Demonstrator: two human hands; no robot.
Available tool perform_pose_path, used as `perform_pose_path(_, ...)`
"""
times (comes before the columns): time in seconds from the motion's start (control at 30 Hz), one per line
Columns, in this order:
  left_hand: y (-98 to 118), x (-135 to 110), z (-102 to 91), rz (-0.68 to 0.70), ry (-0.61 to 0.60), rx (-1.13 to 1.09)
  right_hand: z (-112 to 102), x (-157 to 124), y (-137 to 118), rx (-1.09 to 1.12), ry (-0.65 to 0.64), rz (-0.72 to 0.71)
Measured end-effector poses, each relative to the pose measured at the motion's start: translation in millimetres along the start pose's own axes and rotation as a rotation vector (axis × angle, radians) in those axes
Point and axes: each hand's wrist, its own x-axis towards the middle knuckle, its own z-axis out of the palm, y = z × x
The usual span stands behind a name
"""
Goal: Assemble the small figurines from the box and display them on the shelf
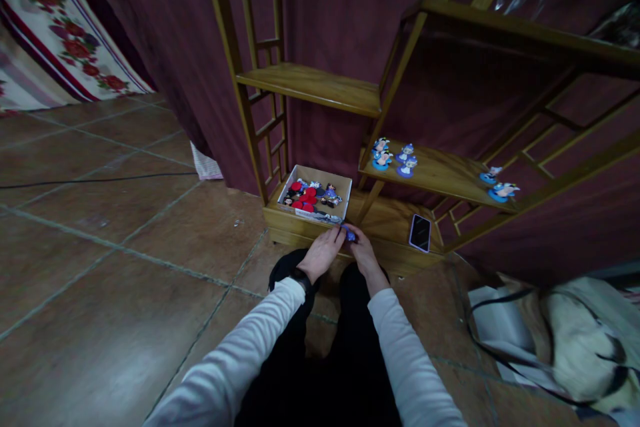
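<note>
A small purple figurine (pixel 351 235) is held between my two hands, just in front of the low wooden base of the shelf unit. My left hand (pixel 326 251) closes on its left side, a dark watch on the wrist. From the right, the fingers of my right hand (pixel 363 252) wrap round it. Right behind my hands stands an open cardboard box (pixel 341 181) with several figurines in it, some with red parts. On the middle shelf, purple figurines (pixel 407 165) stand beside blue-based figurines (pixel 383 158). More blue-based figurines (pixel 503 192) are at that shelf's right end.
A phone (pixel 420 233) lies on the wooden base (pixel 383 217) to the right. The shelf unit's upright (pixel 237 80) and upper shelf (pixel 310 87) rise ahead. Bags (pixel 575 340) lie on the tiled floor at right. A black cable (pixel 100 180) crosses the floor at left.
</note>
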Motion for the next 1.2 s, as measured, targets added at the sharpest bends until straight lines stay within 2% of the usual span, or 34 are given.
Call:
perform_pose_path(0.2,3.4,-0.2,1.9,0.014,0.001,0.074,-3.7,-2.3,-2.8,-0.041,0.006,0.005)
perform_pose_path(0.4,6.6,-0.8,0.3,0.025,-0.010,0.096,-9.4,-3.8,-1.8,-0.126,-0.008,-0.061)
perform_pose_path(0.67,6.5,-0.7,1.5,0.037,-0.008,0.085,-11.8,-4.5,0.1,-0.105,-0.013,-0.014)
perform_pose_path(0.83,4.6,-0.7,2.8,0.065,0.008,0.063,-11.4,-4.4,-0.3,-0.121,-0.013,-0.034)
perform_pose_path(1.03,2.0,0.2,4.1,0.039,0.022,-0.030,-10.6,-2.8,3.8,-0.087,-0.004,-0.031)
perform_pose_path(1.2,-2.5,2.7,6.1,-0.053,0.080,-0.290,-5.8,-4.3,1.3,0.031,-0.017,0.005)
